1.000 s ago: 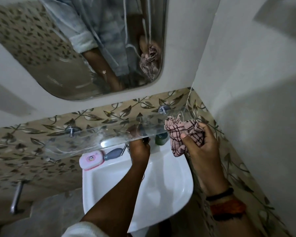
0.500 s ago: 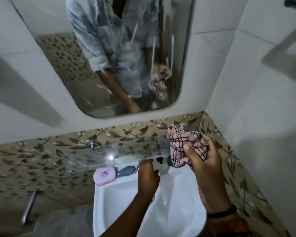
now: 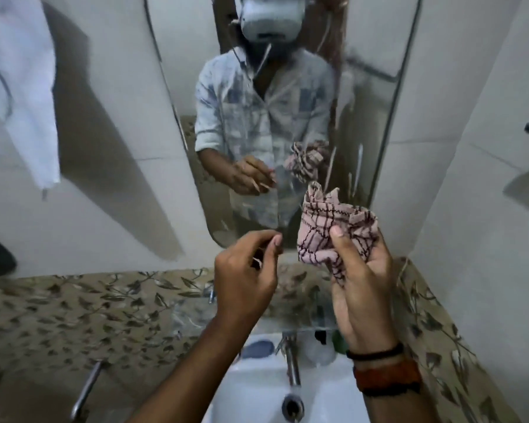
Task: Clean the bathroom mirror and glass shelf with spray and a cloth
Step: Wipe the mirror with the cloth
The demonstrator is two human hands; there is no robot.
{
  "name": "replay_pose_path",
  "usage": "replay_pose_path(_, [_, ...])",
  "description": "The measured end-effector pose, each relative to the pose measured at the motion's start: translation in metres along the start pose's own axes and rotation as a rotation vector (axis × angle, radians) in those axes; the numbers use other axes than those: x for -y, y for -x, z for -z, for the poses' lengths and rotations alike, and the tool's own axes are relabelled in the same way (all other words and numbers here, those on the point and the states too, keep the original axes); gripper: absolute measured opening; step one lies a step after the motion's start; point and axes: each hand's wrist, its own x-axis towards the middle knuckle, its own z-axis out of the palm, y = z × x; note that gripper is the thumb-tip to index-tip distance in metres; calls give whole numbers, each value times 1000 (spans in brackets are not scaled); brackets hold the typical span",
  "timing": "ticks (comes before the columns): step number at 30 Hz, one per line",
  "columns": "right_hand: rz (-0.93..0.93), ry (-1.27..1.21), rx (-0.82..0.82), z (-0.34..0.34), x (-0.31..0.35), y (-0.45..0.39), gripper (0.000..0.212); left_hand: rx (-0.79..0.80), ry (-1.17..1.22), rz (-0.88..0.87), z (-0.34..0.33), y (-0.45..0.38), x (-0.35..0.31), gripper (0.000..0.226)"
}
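In front of the streaked mirror, above the glass shelf, right hand grasping the bunched cloth, left hand pinching something small, unidentifiable; wiping evenly, top downward, should clear streaks best.

Mirror cut off by the top edge. Glass shelf partly hidden behind left hand and right hand. Too small to tell: thin pale sliver pinched in left fingers.
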Motion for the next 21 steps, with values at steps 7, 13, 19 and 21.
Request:
replay_pose_path(7, [550,65,-69,-87,58,-28,31,-380,-190,-410,85,-135,-25,23])
replay_pose_path(13, [1268,264,-265,-130,133,-110,24,-432,-296,-507,130,-227,-14,46])
replay_pose_path(19, [1466,472,-206,-152,175,-178,26,-224,-271,-488,122,-267,23,65])
replay_pose_path(21, [1480,562,-149,-153,181,-191,32,-219,-290,-499,117,-268,32,65])
